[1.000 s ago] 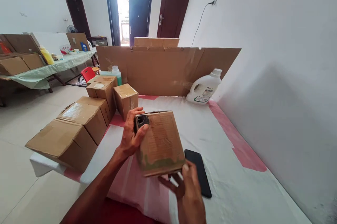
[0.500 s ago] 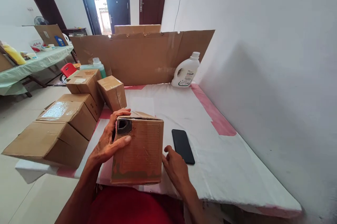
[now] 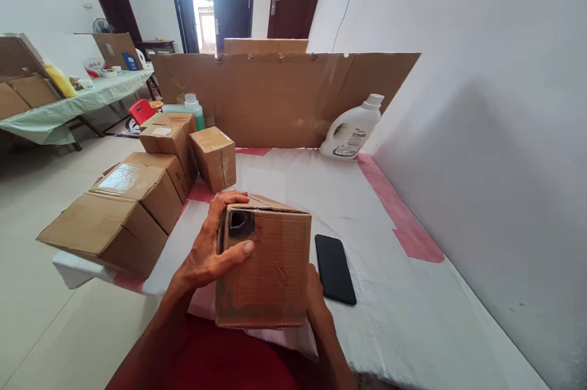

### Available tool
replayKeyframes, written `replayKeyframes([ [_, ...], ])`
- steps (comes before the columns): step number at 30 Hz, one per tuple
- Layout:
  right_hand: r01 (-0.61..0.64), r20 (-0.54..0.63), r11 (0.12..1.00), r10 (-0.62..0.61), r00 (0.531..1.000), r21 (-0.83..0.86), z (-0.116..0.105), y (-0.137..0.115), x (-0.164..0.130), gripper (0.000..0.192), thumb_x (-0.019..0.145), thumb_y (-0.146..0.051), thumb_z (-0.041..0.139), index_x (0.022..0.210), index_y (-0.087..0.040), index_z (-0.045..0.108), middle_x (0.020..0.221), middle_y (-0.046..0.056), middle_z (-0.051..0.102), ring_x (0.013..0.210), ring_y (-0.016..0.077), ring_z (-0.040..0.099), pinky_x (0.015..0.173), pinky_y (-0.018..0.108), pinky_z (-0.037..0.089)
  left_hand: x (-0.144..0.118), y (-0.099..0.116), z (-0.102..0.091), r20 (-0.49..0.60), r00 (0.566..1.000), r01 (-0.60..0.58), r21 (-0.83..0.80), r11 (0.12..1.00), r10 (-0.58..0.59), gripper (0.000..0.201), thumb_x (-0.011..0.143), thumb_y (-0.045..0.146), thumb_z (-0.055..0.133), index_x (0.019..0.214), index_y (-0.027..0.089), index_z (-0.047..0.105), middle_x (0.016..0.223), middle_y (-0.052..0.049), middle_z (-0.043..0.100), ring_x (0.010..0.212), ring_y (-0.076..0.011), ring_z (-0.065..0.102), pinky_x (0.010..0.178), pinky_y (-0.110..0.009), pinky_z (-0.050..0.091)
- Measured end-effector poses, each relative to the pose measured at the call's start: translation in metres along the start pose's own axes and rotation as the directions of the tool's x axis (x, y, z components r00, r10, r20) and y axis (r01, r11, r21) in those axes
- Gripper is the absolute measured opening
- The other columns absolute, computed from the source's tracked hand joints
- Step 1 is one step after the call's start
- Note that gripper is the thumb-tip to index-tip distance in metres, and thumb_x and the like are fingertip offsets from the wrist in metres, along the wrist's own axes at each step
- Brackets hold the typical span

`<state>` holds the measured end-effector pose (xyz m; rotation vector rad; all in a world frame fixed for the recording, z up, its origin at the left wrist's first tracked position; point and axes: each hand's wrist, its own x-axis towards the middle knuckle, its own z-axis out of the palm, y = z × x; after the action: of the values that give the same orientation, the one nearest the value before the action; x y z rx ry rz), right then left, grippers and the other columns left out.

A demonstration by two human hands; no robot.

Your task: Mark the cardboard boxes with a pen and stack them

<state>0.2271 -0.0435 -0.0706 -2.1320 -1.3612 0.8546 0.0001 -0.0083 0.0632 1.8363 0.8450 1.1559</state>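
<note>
A cardboard box with a dark-edged hole in its upper left corner stands in front of me at the near side of the table. My left hand grips its left side, thumb on the near face and fingers over the top edge. Against the box's lower right side is my right hand; the fingers are hidden behind the box, so their grip does not show. Just right of that hand a black smartphone lies flat on the white-covered table.
Several cardboard boxes line the table's left edge, with a smaller box beside them. A white jug and a green-liquid bottle stand near an upright cardboard panel. A wall borders the right side.
My right hand has moved from beside the phone to the box's right side, its fingers passing behind it. The left hand keeps its hold. The whole view has shifted slightly.
</note>
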Motion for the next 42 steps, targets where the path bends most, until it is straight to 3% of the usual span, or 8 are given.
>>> replayKeyframes([
  [5, 0.097, -0.239, 0.942, -0.019, 0.971, 0.321, -0.028, -0.008, -0.001, 0.027, 0.088, -0.048, 0.051, 0.08, -0.023, 0.056, 0.063, 0.003, 0.067, 0.056, 0.0202, 0.064, 0.054, 0.03, 0.048, -0.004, -0.003, -0.002, -0.011, 1.0, 0.012, -0.042, 0.999, -0.013, 0.057, 0.084, 0.047, 0.071, 0.134, 0.027, 0.051, 0.144, -0.01, 0.051, 0.137, -0.0346, 0.047, 0.113, -0.049, 0.042],
  [7, 0.243, -0.458, 0.788, 0.056, 0.887, 0.566, -0.05, -0.023, -0.013, 0.027, 0.087, -0.05, 0.057, 0.089, -0.023, 0.054, 0.065, -0.001, 0.067, 0.054, 0.018, 0.064, 0.051, 0.028, 0.048, -0.004, -0.004, -0.001, -0.02, 1.0, -0.004, -0.049, 0.999, 0.003, 0.057, 0.084, 0.047, 0.071, 0.133, 0.027, 0.051, 0.144, -0.011, 0.051, 0.139, -0.035, 0.045, 0.116, -0.051, 0.04],
  [9, 0.457, -0.601, 0.528, 0.132, 0.789, 0.716, -0.072, -0.044, -0.031, 0.028, 0.08, -0.043, 0.072, 0.089, -0.022, 0.057, 0.066, -0.003, 0.066, 0.054, 0.0165, 0.065, 0.048, 0.025, 0.047, -0.003, -0.003, 0.0, -0.023, 1.0, -0.022, -0.043, 0.999, 0.021, 0.057, 0.083, 0.045, 0.071, 0.133, 0.027, 0.051, 0.143, -0.011, 0.051, 0.139, -0.0346, 0.045, 0.118, -0.052, 0.037],
  [12, 0.598, -0.642, 0.343, 0.023, 0.766, 0.725, -0.088, -0.079, -0.065, 0.017, 0.084, -0.032, 0.076, 0.09, -0.021, 0.064, 0.08, -0.001, 0.07, 0.061, 0.0152, 0.069, 0.048, 0.024, 0.049, -0.002, 0.0, 0.003, -0.019, 0.999, -0.048, -0.013, 0.999, 0.047, 0.057, 0.082, 0.039, 0.073, 0.133, 0.026, 0.052, 0.141, -0.01, 0.053, 0.141, -0.034, 0.044, 0.122, -0.053, 0.033],
  [17, 0.642, -0.511, 0.322, -0.407, 0.757, 0.695, -0.068, -0.114, -0.096, 0.007, 0.095, -0.02, 0.067, 0.1, -0.024, 0.07, 0.103, 0.003, 0.071, 0.068, 0.0137, 0.068, 0.058, 0.028, 0.056, -0.005, 0.004, 0.005, -0.027, 0.997, -0.066, 0.077, 0.995, 0.068, 0.059, 0.081, 0.037, 0.078, 0.133, 0.026, 0.053, 0.142, -0.012, 0.055, 0.141, -0.0347, 0.046, 0.121, -0.053, 0.035],
  [21, 0.703, -0.479, 0.35, -0.541, 0.691, 0.619, -0.053, -0.122, -0.093, 0.01, 0.095, -0.017, 0.068, 0.1, -0.025, 0.072, 0.1, 0.004, 0.074, 0.07, 0.0136, 0.066, 0.061, 0.027, 0.056, -0.008, 0.003, 0.009, -0.038, 0.996, -0.078, 0.107, 0.991, 0.082, 0.06, 0.082, 0.041, 0.08, 0.133, 0.027, 0.053, 0.142, -0.013, 0.055, 0.142, -0.0359, 0.045, 0.121, -0.055, 0.035],
  [28, 0.618, -0.465, 0.34, -0.435, 0.771, 0.708, -0.056, -0.12, -0.093, 0.003, 0.098, -0.02, 0.064, 0.098, -0.023, 0.066, 0.102, 0.002, 0.072, 0.062, 0.01, 0.065, 0.06, 0.026, 0.056, -0.011, 0.003, 0.009, -0.03, 0.995, -0.093, 0.098, 0.991, 0.097, 0.061, 0.08, 0.035, 0.08, 0.133, 0.027, 0.052, 0.141, -0.011, 0.054, 0.142, -0.0334, 0.044, 0.122, -0.053, 0.034],
  [42, 0.656, -0.587, 0.286, -0.295, 0.754, 0.699, -0.058, -0.123, -0.085, 0.004, 0.097, -0.019, 0.066, 0.101, -0.021, 0.065, 0.101, 0.003, 0.072, 0.078, 0.0161, 0.073, 0.064, 0.028, 0.058, -0.011, 0.002, 0.008, -0.008, 0.996, -0.087, 0.093, 0.992, 0.089, 0.064, 0.077, 0.029, 0.077, 0.135, 0.027, 0.05, 0.144, -0.01, 0.051, 0.144, -0.0335, 0.042, 0.122, -0.053, 0.031],
])
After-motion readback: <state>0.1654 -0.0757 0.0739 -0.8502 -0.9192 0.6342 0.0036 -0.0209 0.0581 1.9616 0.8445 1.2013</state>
